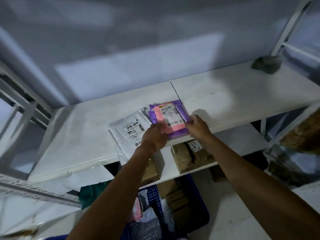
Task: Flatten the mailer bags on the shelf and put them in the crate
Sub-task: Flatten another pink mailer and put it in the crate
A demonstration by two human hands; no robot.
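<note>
A pink mailer bag [170,118] with a white label lies on top of a purple mailer bag [181,111] near the front edge of the white shelf [225,101]. A white mailer bag [128,134] lies to their left, hanging over the shelf edge. My left hand [153,137] rests on the pink bag's near left corner with fingers laid over it. My right hand [197,126] pinches the near right edge of the purple bag. Below, on the floor, a blue crate [200,215] holds several bags.
A grey lump [266,64] sits at the shelf's far right corner. The lower shelf [242,146] carries brown wrapped parcels [183,156]. White metal shelf posts stand at left and right. A green cloth [93,193] hangs low on the left.
</note>
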